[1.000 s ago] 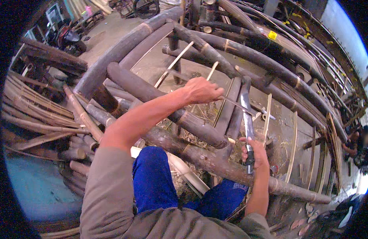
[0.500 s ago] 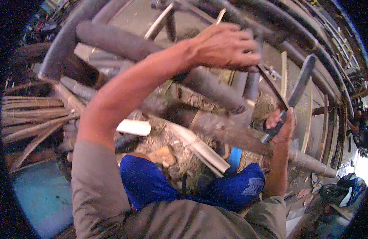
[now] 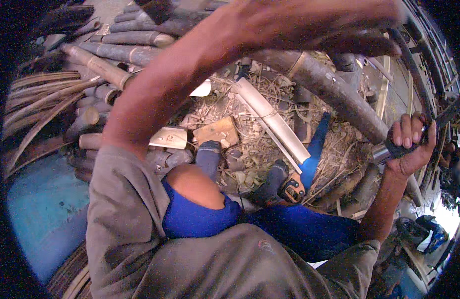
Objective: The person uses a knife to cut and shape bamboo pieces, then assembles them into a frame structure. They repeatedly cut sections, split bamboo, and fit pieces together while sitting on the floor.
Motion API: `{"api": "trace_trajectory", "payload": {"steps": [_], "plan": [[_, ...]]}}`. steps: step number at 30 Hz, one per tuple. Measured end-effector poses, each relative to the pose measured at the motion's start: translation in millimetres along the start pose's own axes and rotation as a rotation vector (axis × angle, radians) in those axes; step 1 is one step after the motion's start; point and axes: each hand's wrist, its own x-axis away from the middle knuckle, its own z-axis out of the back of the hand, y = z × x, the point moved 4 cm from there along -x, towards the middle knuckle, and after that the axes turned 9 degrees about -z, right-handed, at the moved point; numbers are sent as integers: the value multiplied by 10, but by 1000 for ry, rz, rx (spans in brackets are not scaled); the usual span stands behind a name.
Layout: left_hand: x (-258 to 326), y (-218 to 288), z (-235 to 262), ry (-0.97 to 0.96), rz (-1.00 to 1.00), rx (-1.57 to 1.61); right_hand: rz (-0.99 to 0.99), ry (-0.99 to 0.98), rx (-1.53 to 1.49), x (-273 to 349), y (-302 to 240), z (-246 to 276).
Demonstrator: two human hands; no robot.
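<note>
My left hand (image 3: 319, 25) is very close to the camera at the top, its fingers curled over a thick grey bamboo pole (image 3: 334, 89) that slants down to the right. My right hand (image 3: 409, 142) at the right edge is closed around the dark handle of a long knife (image 3: 384, 152). A metal collar shows below my fingers. The blade runs up toward the right rim and is mostly hidden. My knees in blue shorts and my two dark-shod feet (image 3: 210, 157) are below the pole.
On the littered ground lie a pale split bamboo piece (image 3: 274, 119), a wooden block (image 3: 217, 132) and a blue-bladed hand saw (image 3: 309, 159). Bamboo poles (image 3: 105, 70) and thin strips (image 3: 40, 99) are piled at the left. A blue surface (image 3: 40, 209) lies lower left.
The view has dropped and closed in on the ground between my legs. My left hand now fills the top, still on the pole. My right hand with the knife has shifted toward the right edge.
</note>
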Motion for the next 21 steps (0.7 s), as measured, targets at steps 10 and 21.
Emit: {"api": "trace_trajectory", "payload": {"steps": [10, 21], "plan": [[610, 1105, 2192, 616, 1863, 250, -425, 266, 149, 686, 1681, -575], [1333, 1341, 3485, 716, 1697, -251, -433, 214, 1035, 1329, 4231, -378]]}}
